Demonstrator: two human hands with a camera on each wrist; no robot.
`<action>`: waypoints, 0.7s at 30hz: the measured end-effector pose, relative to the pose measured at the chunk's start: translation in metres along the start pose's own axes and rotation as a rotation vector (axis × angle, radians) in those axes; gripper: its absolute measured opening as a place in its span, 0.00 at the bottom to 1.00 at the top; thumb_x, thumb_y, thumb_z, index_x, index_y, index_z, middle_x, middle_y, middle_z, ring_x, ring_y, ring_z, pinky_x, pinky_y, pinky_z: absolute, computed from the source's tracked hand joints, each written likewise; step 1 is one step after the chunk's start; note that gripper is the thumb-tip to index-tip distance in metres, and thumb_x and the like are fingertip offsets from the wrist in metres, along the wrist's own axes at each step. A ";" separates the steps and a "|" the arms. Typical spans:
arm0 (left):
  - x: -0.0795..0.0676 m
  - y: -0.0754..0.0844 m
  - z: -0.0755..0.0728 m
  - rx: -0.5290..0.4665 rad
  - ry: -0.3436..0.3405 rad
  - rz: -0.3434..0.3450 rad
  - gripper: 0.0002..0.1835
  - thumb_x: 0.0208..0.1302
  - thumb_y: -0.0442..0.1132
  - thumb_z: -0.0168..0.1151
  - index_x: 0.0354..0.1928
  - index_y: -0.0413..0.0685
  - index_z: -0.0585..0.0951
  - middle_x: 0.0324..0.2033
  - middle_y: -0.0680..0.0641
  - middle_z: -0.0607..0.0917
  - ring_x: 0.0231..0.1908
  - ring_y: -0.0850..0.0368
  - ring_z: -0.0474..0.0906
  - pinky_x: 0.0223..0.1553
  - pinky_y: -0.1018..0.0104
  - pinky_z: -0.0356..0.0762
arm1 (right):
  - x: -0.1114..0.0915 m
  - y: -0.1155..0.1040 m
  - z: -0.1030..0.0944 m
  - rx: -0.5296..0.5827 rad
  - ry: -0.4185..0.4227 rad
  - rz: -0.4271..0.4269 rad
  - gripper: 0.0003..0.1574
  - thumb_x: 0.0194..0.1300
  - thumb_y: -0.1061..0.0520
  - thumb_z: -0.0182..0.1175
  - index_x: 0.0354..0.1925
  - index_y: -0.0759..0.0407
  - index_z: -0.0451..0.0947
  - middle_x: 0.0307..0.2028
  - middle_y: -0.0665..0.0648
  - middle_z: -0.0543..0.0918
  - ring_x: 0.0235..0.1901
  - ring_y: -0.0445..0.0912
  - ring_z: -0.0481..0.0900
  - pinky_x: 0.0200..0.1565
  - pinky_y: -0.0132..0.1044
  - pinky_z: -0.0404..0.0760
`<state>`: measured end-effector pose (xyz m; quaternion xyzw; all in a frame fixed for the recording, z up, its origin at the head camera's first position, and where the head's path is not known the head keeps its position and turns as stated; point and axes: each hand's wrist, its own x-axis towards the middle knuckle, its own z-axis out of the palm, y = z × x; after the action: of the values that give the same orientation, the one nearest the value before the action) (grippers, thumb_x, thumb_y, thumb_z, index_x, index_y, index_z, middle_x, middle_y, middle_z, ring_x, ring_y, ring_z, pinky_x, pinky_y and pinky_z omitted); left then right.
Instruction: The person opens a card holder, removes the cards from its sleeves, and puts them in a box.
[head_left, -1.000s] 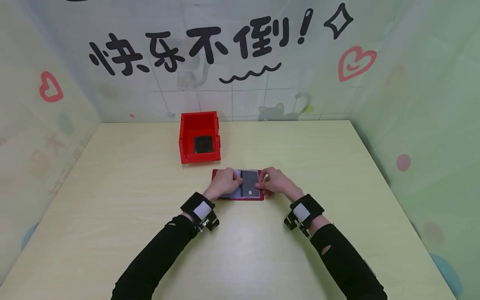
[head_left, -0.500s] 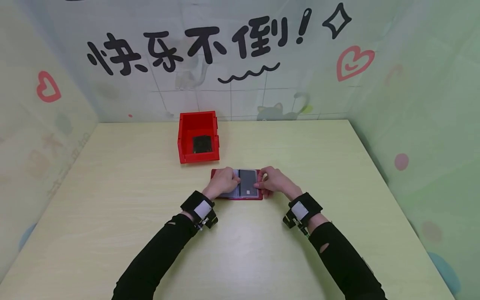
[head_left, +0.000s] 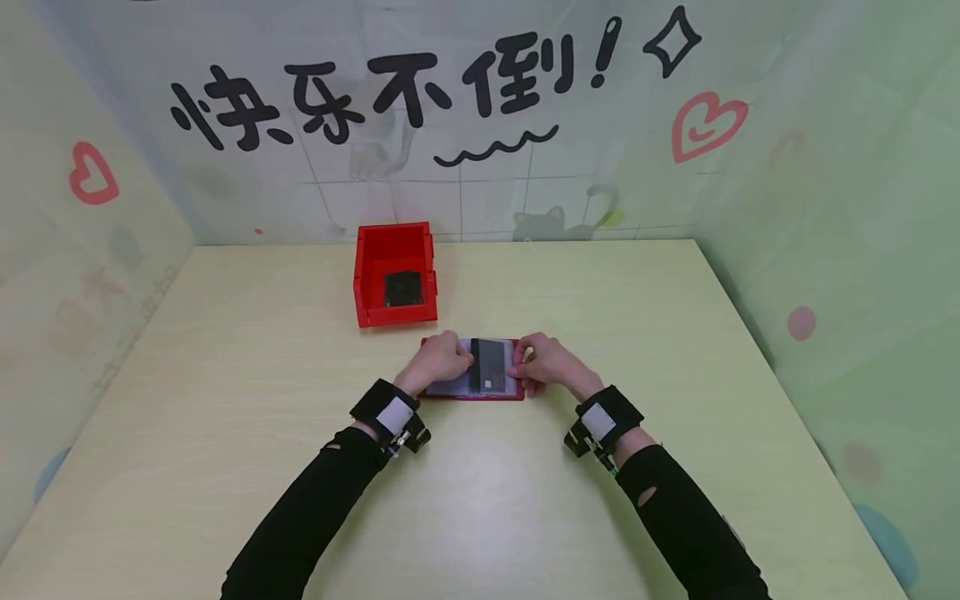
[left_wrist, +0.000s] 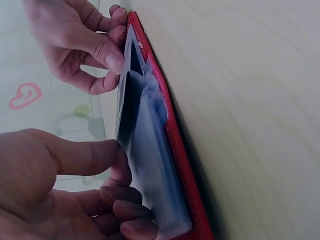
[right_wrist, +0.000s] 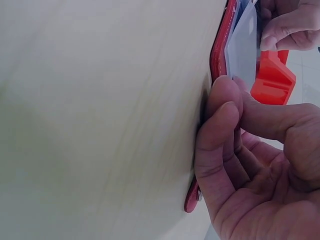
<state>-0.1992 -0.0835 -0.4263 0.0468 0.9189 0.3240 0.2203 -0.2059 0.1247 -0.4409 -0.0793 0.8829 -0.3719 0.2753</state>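
Observation:
A red card holder point(left_wrist: 175, 145) lies spread on the table with its clear plastic sleeves showing. My left hand point(head_left: 438, 360) pinches the left edge of a dark grey card point(head_left: 492, 367) between thumb and forefinger. Part of that card sticks out of its sleeve on the left side; the rest sits behind clear plastic. At the holder's right end, my right hand point(head_left: 543, 362) pinches the edge of the sleeve and red cover, thumb on top. In the right wrist view, a red strap end with a metal snap shows below the fingers.
Beyond the card holder stands a red plastic bin point(head_left: 396, 317) with a flat black square item point(head_left: 403, 288) inside. The pale wooden table point(head_left: 225, 400) is bordered by printed cloth walls at the back and both sides.
My left hand has shifted slightly left, and the dark card has slid left with it, partly out of its sleeve. The right hand keeps its place at the holder's right edge.

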 end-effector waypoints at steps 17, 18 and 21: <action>-0.008 -0.015 -0.015 -0.366 0.050 -0.075 0.15 0.69 0.37 0.63 0.50 0.32 0.84 0.40 0.36 0.89 0.28 0.57 0.88 0.35 0.71 0.84 | 0.001 0.001 0.000 0.003 -0.004 -0.007 0.09 0.69 0.59 0.64 0.37 0.63 0.73 0.18 0.54 0.80 0.16 0.42 0.78 0.22 0.33 0.81; -0.009 -0.016 -0.015 -0.404 0.057 -0.083 0.16 0.68 0.37 0.63 0.52 0.32 0.83 0.42 0.35 0.88 0.27 0.57 0.88 0.36 0.71 0.84 | 0.001 0.001 0.000 0.003 -0.004 -0.005 0.09 0.69 0.59 0.64 0.37 0.63 0.73 0.18 0.54 0.79 0.16 0.42 0.78 0.22 0.33 0.81; -0.010 -0.019 -0.013 -0.465 0.072 -0.085 0.17 0.67 0.37 0.66 0.53 0.33 0.83 0.45 0.35 0.87 0.27 0.58 0.87 0.36 0.71 0.85 | 0.001 0.001 0.000 0.004 -0.002 -0.003 0.09 0.69 0.59 0.64 0.36 0.63 0.73 0.18 0.54 0.79 0.16 0.42 0.78 0.22 0.33 0.80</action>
<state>-0.1950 -0.1079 -0.4253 -0.0552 0.8279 0.5189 0.2058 -0.2062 0.1251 -0.4421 -0.0803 0.8818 -0.3740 0.2759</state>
